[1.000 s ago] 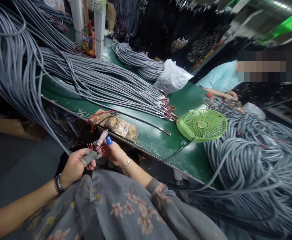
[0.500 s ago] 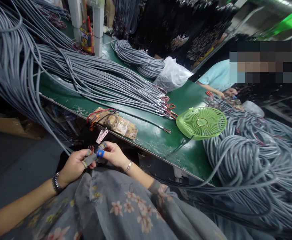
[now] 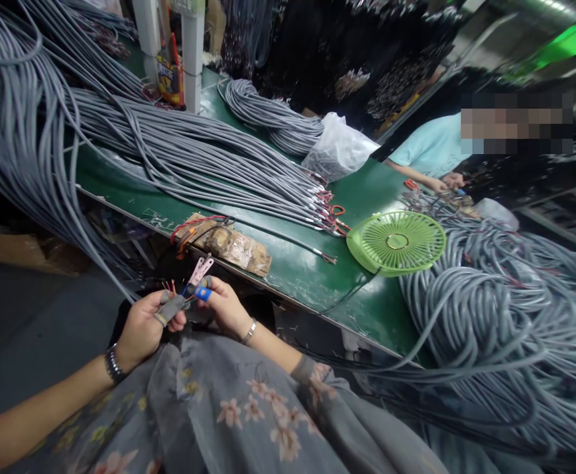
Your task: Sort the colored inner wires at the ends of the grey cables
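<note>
My left hand (image 3: 147, 320), with grey tape around its fingers, is closed on the end of a grey cable. Thin stripped wires (image 3: 170, 286), some of them red, stick up from that hand. My right hand (image 3: 226, 308) is pinched close beside it, a blue wrap (image 3: 203, 293) on its thumb. Fine wires run between the two hands, and the right fingertips close on them. Just above the right fingers, a pink two-pronged piece (image 3: 201, 270) stands near the table edge. The cable's gripped end is mostly hidden by the fingers.
On the green table (image 3: 288, 289) lie a long bundle of grey cables (image 3: 209, 158), a taped cardboard block (image 3: 233, 247), a green fan (image 3: 396, 242) and a plastic bag (image 3: 340, 146). A heap of cables (image 3: 490, 309) fills the right side. Across the table a co-worker (image 3: 428, 151) handles wires.
My hands have drawn slightly apart, and more of the thin wires shows between them. The left hand has turned a little. Across the table, the co-worker's hands have shifted slightly.
</note>
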Available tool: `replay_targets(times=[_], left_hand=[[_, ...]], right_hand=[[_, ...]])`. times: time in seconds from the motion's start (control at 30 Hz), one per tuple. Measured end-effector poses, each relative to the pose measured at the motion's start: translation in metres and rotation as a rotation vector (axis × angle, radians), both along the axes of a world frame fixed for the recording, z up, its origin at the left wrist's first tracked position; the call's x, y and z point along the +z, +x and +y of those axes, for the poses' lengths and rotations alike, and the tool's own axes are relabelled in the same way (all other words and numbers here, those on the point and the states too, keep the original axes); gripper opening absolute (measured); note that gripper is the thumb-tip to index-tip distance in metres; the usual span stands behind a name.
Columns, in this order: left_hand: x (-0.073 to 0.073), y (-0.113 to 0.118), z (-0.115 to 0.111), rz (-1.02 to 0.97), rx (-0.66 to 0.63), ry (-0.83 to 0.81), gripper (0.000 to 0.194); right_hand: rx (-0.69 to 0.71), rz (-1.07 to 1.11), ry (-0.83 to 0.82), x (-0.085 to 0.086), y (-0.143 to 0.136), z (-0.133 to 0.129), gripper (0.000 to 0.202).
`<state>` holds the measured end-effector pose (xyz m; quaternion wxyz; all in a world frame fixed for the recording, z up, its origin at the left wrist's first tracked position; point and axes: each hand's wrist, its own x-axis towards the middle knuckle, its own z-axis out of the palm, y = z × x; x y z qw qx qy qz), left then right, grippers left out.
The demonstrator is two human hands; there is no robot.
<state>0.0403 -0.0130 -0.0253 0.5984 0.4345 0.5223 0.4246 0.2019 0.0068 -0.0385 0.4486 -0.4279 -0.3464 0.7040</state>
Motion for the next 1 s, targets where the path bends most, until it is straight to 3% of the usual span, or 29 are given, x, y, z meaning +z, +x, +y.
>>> replay_targets(times=[0.2,0.43,0.63,0.77,1.0], left_hand=[[0.007,0.001,0.000,0.048,-0.055,0.006,0.029],[0.000,-0.001,-0.002,0.026,0.003,-0.009,0.027],[0.019,0.003,-0.004,-0.130,0.125,-0.100,0.027],[0.031,0.009,-0.003,-0.192,0.103,-0.165,0.028],[0.026,0.017,0.003,-0.195,0.124,-0.200,0.034]], right_hand=[[0.045,0.015,-0.007,0.000,-0.006,0.002,0.046],[-0.009,-0.010,-0.013,-0.004,-0.008,-0.003,0.045],[-0.078,0.163,-0.113,-0.010,0.001,0.006,0.047],[-0.024,0.236,-0.188,-0.008,0.002,0.023,0.051],[-0.057,0.296,-0.170,-0.007,-0.007,0.031,0.042]])
